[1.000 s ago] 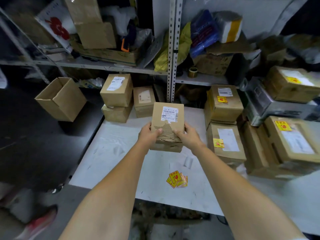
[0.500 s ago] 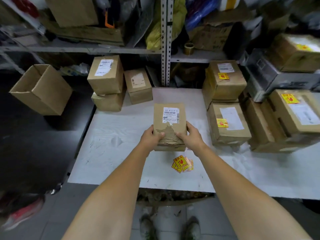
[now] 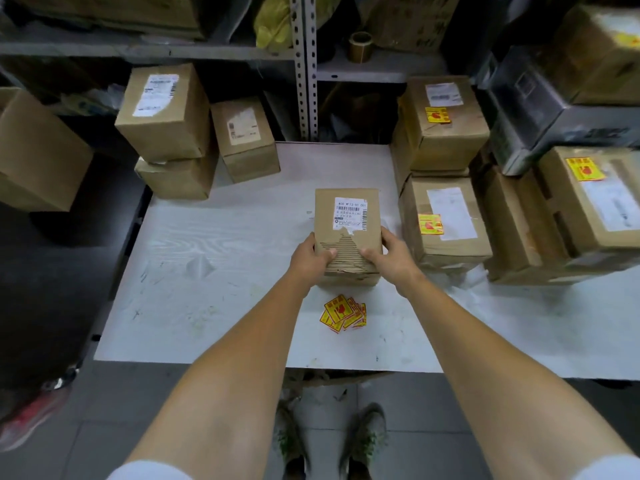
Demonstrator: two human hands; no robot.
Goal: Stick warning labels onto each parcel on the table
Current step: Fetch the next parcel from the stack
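Note:
A small brown parcel (image 3: 346,233) with a torn white shipping label stands on the white table (image 3: 214,271), near its middle. My left hand (image 3: 310,256) grips its left near corner and my right hand (image 3: 389,256) grips its right near corner. A small pile of yellow-and-red warning labels (image 3: 344,312) lies on the table just in front of the parcel. To the right, two stacked parcels (image 3: 445,209) each carry a warning label. Three parcels (image 3: 166,112) at the back left show only white shipping labels.
More boxes (image 3: 588,209) with warning labels are piled at the far right. A metal shelf post (image 3: 304,64) and shelves with cartons stand behind the table. An open carton (image 3: 38,150) hangs at the left. My shoes (image 3: 332,441) show below the table's front edge.
The parcel has come down and towards me from the air to the table, both hands still holding it. The view has tilted downward.

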